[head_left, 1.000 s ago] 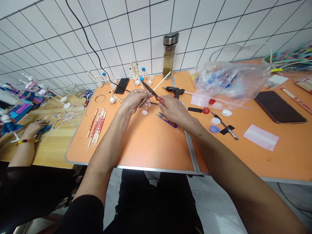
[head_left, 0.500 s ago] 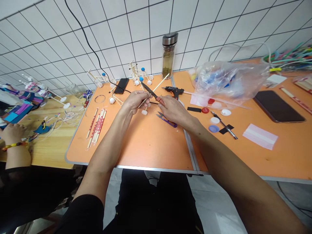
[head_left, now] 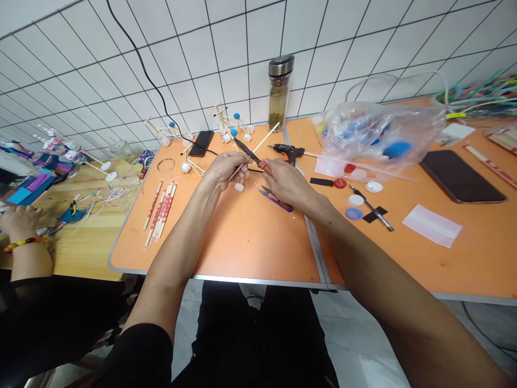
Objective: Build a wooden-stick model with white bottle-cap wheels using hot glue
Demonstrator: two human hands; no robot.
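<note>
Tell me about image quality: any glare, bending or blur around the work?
Head view throughout: pale sheen on the orange table; tile lines on the wall slant and fan outward; coloured strands at far right look soft; the knife and stick read clearly.

No Readable Lettering

You can make out no word, number or brand. Taking the middle of your view as the clock's centre, the wrapped chopsticks (head_left: 163,213) at nine o'clock carry red print with pale marks, too small for you to read. Another chopstick wrapper (head_left: 490,167) at three o'clock, near the edge, has red print, likewise illegible.
</note>
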